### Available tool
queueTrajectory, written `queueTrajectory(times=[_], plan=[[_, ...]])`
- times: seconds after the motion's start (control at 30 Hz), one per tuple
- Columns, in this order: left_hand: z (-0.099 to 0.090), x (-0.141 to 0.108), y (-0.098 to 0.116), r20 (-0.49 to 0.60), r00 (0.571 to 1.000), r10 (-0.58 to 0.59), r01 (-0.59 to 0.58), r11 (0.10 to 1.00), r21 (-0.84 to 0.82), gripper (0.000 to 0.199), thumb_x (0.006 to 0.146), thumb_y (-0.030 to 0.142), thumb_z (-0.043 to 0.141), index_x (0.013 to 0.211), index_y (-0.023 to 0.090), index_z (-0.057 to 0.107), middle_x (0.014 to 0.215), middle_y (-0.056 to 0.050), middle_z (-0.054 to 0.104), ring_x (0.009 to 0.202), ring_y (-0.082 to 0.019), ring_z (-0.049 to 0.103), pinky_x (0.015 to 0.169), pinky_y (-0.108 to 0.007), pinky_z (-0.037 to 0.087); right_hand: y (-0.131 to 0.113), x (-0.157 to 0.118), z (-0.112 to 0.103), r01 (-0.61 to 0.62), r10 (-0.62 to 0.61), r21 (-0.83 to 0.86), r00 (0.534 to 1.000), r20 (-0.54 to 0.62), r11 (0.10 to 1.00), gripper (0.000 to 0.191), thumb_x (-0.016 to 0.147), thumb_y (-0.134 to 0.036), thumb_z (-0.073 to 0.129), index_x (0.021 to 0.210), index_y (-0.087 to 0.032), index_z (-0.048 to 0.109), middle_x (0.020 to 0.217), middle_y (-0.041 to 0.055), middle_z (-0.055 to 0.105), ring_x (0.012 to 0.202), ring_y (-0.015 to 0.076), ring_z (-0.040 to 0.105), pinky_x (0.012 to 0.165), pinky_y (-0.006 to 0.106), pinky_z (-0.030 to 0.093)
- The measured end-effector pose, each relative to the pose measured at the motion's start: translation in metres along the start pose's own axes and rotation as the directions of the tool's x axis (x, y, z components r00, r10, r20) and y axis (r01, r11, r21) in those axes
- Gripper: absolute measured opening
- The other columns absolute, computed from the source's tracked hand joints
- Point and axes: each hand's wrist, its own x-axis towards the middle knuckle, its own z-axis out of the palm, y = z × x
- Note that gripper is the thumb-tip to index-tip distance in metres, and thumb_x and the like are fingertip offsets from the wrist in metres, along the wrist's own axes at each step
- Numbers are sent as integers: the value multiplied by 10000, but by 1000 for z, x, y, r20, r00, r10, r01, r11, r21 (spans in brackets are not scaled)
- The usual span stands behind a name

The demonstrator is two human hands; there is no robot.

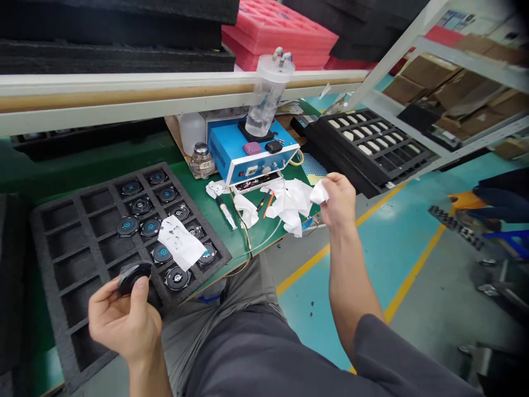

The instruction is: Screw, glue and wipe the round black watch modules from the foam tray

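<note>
My left hand [124,320] grips a round black disc-shaped part [134,274] between thumb and fingers, above the near part of a black foam tray [53,309]. Several similar round parts, some with blue markings, sit in the tray's compartments, among them one black part [177,278] near the front edge. A smudged white tissue [181,242] lies across some of them. Raised to the right, past the bench edge, my right hand [341,204] pinches a crumpled white tissue [319,193].
A blue machine [252,149] with a clear cylinder [266,99] on top stands at the back. Before it lie crumpled tissues [293,201], a syringe [226,212] and an orange pen [268,204]. A glass jar [201,161] is beside it. Another foam tray [372,140] holds white pieces.
</note>
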Motion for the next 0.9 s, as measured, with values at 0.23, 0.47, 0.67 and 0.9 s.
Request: queueTrajectory(times=[0.23, 0.47, 0.67, 0.9], plan=[[1, 1, -4, 24, 1000, 16, -18, 998, 55, 454, 522, 286, 878, 842, 176, 575, 780, 15, 608, 723, -200, 661, 782, -486, 605, 33, -35, 5, -84, 175, -386, 962, 209, 918, 200, 589, -345, 764, 690, -195, 679, 521, -29, 592, 492, 150, 554, 531, 265, 424], [0, 1, -1, 15, 1000, 17, -18, 999, 41, 439, 532, 267, 873, 846, 176, 580, 798, 12, 616, 732, -194, 661, 813, -492, 601, 20, 3, 17, -31, 82, -362, 988, 128, 932, 457, 621, -379, 759, 1008, -142, 709, 600, -20, 608, 605, 194, 605, 704, 361, 503], [0, 2, -3, 7, 1000, 0, 0, 1000, 12, 453, 507, 241, 887, 848, 165, 599, 782, 10, 627, 732, -195, 667, 816, -478, 599, -2, -13, -14, -10, 27, -112, 988, 151, 994, 474, 672, -476, 745, 1026, -170, 667, 779, 22, 684, 676, 168, 646, 699, 355, 558], [-3, -3, 1, 46, 999, -16, 16, 1000, 11, 420, 581, 267, 871, 885, 167, 599, 809, 11, 639, 747, -163, 670, 809, -402, 602, -47, -46, 40, -67, -57, 348, 941, 335, 935, 302, 778, -464, 741, 904, -215, 626, 826, 32, 721, 718, 171, 681, 648, 321, 566]])
